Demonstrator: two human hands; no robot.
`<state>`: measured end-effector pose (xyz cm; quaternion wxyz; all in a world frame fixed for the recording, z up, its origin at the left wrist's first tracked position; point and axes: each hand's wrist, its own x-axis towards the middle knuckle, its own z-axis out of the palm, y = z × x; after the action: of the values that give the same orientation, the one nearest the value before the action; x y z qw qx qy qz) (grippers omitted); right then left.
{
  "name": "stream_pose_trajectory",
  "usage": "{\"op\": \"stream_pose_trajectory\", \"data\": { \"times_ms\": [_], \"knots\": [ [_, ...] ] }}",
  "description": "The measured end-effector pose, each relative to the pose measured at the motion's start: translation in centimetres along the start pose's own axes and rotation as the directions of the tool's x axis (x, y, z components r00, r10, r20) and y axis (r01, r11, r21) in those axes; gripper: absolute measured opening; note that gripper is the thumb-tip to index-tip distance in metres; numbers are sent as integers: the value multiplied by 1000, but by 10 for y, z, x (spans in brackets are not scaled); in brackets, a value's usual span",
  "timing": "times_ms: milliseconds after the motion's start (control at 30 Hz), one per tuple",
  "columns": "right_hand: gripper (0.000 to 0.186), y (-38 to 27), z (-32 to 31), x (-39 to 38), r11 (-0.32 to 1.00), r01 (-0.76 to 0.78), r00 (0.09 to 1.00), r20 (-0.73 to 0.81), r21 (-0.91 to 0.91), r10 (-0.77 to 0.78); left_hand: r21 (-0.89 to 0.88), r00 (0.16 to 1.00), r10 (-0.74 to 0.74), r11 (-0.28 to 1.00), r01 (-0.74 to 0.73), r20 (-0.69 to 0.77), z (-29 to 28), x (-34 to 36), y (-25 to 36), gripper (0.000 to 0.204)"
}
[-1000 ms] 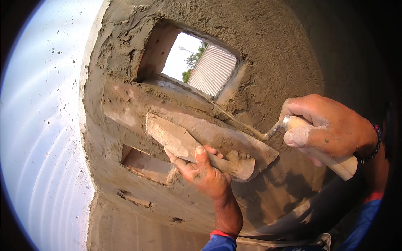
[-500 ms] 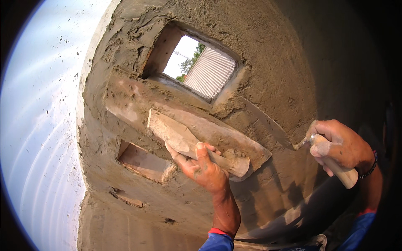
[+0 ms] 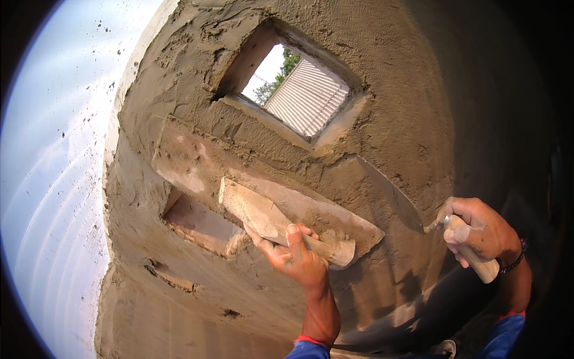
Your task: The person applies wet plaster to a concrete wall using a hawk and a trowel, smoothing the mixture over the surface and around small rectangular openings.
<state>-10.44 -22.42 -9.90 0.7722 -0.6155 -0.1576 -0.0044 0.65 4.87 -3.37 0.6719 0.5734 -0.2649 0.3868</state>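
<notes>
My left hand is wrapped round the wooden handle of a plastering float, its long board lying along the wall below a square opening. Wet mortar smears the board's face and edges. In my right hand is a pointing trowel, gripped by its pale wooden handle. The trowel's thin blade points up and left, close to the plaster beneath the opening's lower right corner; whether it touches cannot be told. Grey-brown plaster covers the wall around both tools.
Through the square opening show a corrugated roof and some foliage. Lower on the wall are a smaller recess and a narrow slot. A pale, speckled corrugated sheet lies beyond the wall's left edge. Deep shadow covers the right side.
The view has shifted, so the opening sits lower and further right. The float covers more of the space just above the small recess. Both hands keep their grips.
</notes>
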Motion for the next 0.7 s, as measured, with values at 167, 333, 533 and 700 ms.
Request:
{"op": "stream_pose_trajectory", "data": {
  "times_ms": [167,333,533,700],
  "knots": [
    [22,6,8,-3,999,-26,999,28,47,24,44,1000,-15,999,16,-11,-28,-24,-15,79],
    [21,8,23,-7,999,-40,999,20,-1,40,0,1000,0,1000,0,-27,-55,-60,-16,82],
    [21,11,45,-8,995,72,995,-61,-72,-76,-79,988,-91,993,82,-126,-67,-83,-12,89],
    [19,29,62,-9,974,78,971,-205,-212,-123,-122,992,-111,987,103,-57,-109,-114,-18,90]
  ]
}}
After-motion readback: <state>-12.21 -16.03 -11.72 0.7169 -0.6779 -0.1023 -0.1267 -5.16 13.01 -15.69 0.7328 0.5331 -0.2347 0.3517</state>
